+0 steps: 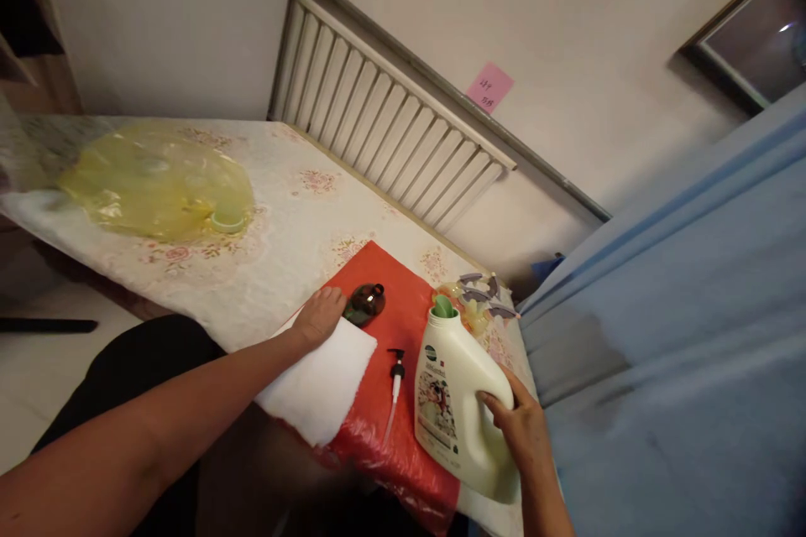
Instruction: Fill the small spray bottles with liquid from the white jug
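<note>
My right hand (520, 428) grips the handle of a pale green detergent jug (457, 403) with a green cap, which stands tilted on a red mat (406, 315). My left hand (318, 315) reaches across a folded white cloth (321, 386) and its fingers close on a small dark brown bottle (365, 303) lying on the mat. A black-and-white pump dispenser (395, 382) with its tube lies on the mat between the cloth and the jug.
The table carries a floral cloth (295, 226). A crumpled yellow transparent bag (157, 180) lies at its far left. Several grey clips (482, 295) sit behind the jug. A radiator (390, 122) lines the wall. Blue fabric (680, 327) fills the right.
</note>
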`<action>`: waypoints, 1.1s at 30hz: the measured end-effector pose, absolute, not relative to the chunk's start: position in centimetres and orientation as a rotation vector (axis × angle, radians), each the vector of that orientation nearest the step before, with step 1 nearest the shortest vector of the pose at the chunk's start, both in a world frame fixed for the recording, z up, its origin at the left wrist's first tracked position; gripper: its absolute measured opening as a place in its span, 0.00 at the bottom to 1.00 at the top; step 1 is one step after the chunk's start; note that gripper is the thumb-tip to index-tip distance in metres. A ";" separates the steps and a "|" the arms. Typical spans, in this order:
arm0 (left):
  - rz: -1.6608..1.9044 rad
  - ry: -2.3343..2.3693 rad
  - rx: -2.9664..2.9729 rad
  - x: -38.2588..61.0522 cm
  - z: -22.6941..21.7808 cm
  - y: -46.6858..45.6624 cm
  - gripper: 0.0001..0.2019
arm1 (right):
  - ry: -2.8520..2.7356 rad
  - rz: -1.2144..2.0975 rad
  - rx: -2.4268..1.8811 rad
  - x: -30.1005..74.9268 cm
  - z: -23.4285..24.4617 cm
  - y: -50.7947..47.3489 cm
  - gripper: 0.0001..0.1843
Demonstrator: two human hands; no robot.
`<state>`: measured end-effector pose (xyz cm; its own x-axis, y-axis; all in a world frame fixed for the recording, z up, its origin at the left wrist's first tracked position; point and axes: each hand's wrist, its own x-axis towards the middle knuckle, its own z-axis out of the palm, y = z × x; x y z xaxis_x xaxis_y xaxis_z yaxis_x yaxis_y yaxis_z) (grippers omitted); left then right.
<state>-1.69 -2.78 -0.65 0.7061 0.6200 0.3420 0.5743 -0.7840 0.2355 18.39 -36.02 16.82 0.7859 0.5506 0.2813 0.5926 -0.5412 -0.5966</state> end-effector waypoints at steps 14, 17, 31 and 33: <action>0.556 1.121 2.772 -2.5 -0.3 -3.6 0.14 | -0.724 -0.078 -2.233 18.1 13.5 -40.7 0.38; 0.603 1.107 2.770 -2.8 -0.4 -4.0 0.13 | -0.687 -0.089 -2.267 17.0 13.4 -41.1 0.39; 0.773 1.087 2.756 -4.2 -0.4 -5.9 0.10 | -0.523 -0.130 -2.307 14.2 12.2 -43.0 0.39; 0.777 1.086 2.760 -4.3 -0.3 -5.9 0.10 | -0.506 -0.119 -2.305 14.1 11.9 -43.2 0.39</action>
<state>-4.27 -5.93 -0.29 0.6210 0.6560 0.4290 0.6177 -0.7465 0.2474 14.10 -43.17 11.87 0.9172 0.3219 0.2346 0.3929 -0.6337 -0.6664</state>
